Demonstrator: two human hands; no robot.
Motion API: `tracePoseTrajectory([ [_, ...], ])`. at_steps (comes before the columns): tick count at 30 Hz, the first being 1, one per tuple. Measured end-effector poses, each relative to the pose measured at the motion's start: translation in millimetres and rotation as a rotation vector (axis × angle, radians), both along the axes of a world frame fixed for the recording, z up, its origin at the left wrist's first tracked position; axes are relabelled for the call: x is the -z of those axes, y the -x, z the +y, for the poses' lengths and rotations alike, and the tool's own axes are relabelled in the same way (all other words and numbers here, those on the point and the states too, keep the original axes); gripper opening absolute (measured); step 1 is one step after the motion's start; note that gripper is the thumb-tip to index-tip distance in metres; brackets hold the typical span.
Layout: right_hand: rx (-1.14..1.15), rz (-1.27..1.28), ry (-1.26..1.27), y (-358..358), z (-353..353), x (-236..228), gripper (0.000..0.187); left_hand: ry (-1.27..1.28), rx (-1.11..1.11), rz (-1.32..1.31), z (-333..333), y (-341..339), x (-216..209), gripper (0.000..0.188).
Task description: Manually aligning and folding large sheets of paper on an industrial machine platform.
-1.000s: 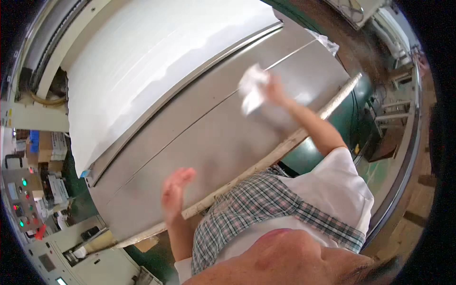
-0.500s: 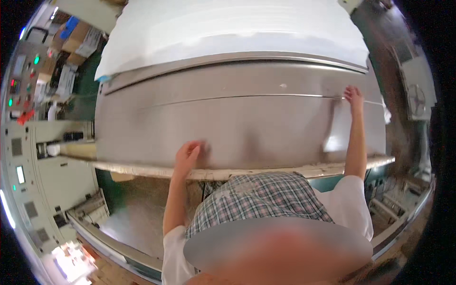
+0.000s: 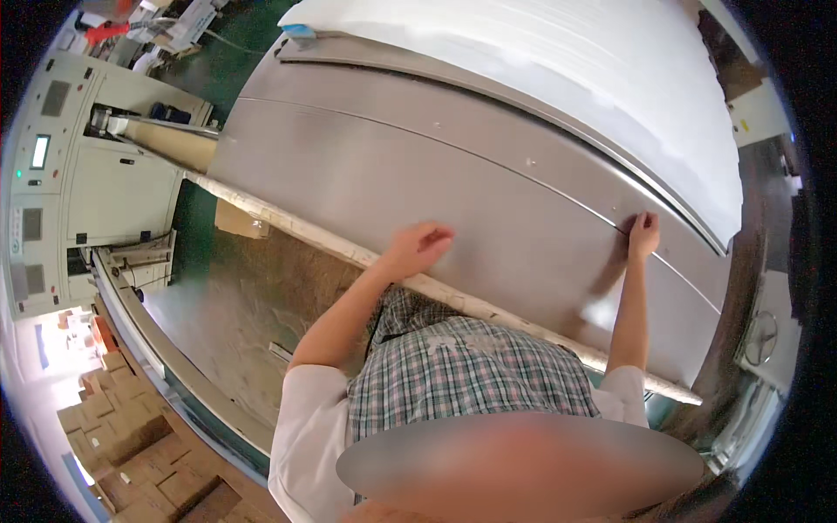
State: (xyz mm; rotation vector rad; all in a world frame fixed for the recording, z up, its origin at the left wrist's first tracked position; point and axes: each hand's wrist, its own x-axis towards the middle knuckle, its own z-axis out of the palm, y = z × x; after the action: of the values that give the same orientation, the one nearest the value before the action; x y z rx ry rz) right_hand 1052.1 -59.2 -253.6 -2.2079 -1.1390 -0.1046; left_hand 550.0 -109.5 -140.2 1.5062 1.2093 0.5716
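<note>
A wide grey metal table top (image 3: 366, 166) lies before me, crossed by a thin straight seam. Over its near part hovers my left hand (image 3: 420, 249), fingers loosely bent and apart, holding nothing. My right hand (image 3: 643, 235) is farther right, at the seam, with its fingers drawn together; whether anything small is between them is hidden. Beyond the table's raised metal strip (image 3: 523, 109) spreads a broad white sheet-like material (image 3: 602, 61), its near edge uneven.
A worn pale strip (image 3: 305, 231) runs along the table's near edge, against my checked apron (image 3: 471, 366). Left stand pale machine cabinets (image 3: 122, 196) and a roller (image 3: 170, 144). Brown cartons (image 3: 131, 436) are stacked at lower left, and a handwheel (image 3: 760, 338) is at right.
My view has turned, so the table now slants down to the right. The right hand's fingers, spread before, are now drawn together at the seam. The left hand stays over the near part.
</note>
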Motion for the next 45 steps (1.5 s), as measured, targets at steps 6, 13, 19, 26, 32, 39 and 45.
tracePoseTrajectory([
  [6,0.084,-0.277,0.093,43,-8,-9,0.017,-0.056,-0.142,-0.142,69,119,17,0.018],
  [13,0.176,-0.440,0.219,155,7,5,0.028,-0.117,-0.325,-0.194,188,266,30,0.020],
  [19,0.122,-0.403,0.230,251,41,-2,0.028,-0.158,-0.370,-0.170,275,338,24,0.022],
  [26,0.057,-0.379,0.215,295,53,-2,0.030,-0.417,-0.599,-0.041,432,374,26,0.022],
  [32,0.043,-0.388,0.229,305,61,3,0.033,-0.487,-0.748,-0.326,560,389,52,0.024],
  [39,0.076,-0.408,0.275,292,46,-11,0.035,-0.131,-0.591,-0.577,600,335,56,0.028],
  [45,0.023,-0.394,0.242,299,57,-10,0.033,0.040,-0.579,-0.514,601,350,48,0.042],
])
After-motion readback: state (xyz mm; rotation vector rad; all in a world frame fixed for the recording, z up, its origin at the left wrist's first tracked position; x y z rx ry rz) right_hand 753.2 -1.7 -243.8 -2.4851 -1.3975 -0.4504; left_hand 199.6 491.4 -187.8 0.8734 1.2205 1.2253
